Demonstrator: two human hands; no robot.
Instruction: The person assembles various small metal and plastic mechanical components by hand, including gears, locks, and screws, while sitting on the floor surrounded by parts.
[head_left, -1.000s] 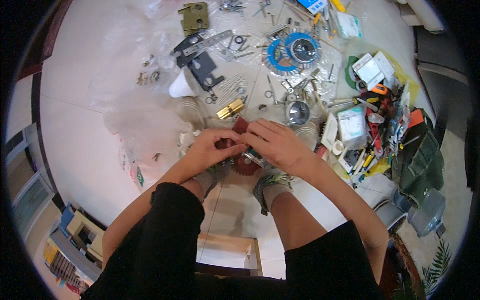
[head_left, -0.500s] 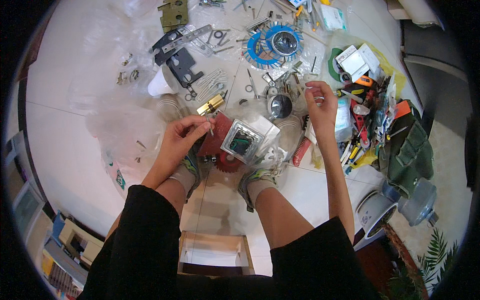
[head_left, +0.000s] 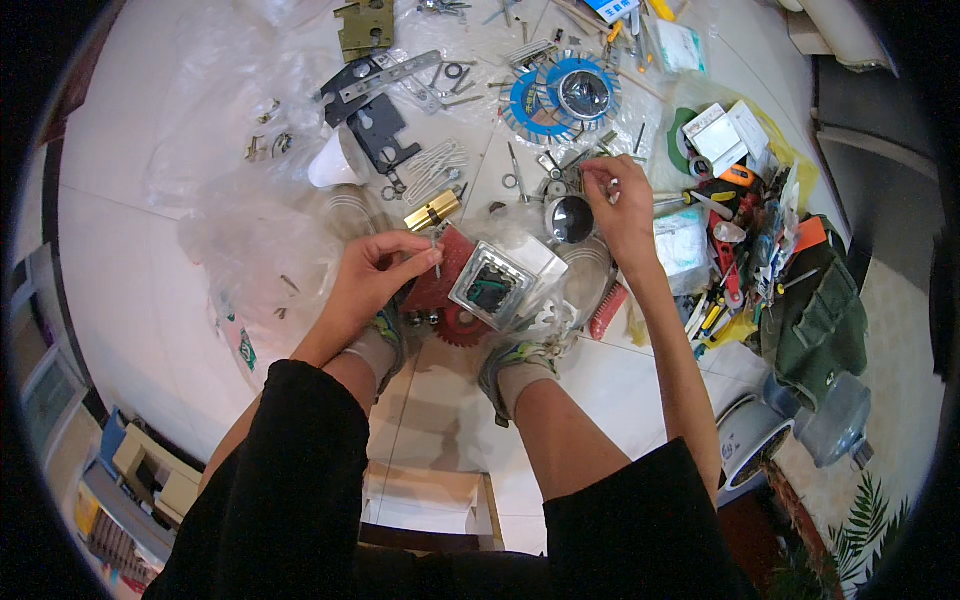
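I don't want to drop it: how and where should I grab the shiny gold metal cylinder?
Probably best from above, pinching the shiny gold metal cylinder across its middle, by both long sides. It lies slanted, longer than wide, its top uncovered; the left hand is near its lower end.

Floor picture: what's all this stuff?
Box: one, clear, middle
Thin piece: one, grey, beside box
Sheet: one, red, beside box
Toothed disc: one, red, below box
Discs: two, blue, upper middle
Cylinder: one, gold, middle
Cone: one, white, left
Plates: several, dark, upper left
Small parts: many, grey, scattered
Plastic: lots, clear, left
Tools: many, mixed, right
Bag: one, green, right
Jug: one, clear, lower right
Shoes: two, greenish, middle
Left hand: one, bare, pinching thin piece
Right hand: one, bare, near small parts
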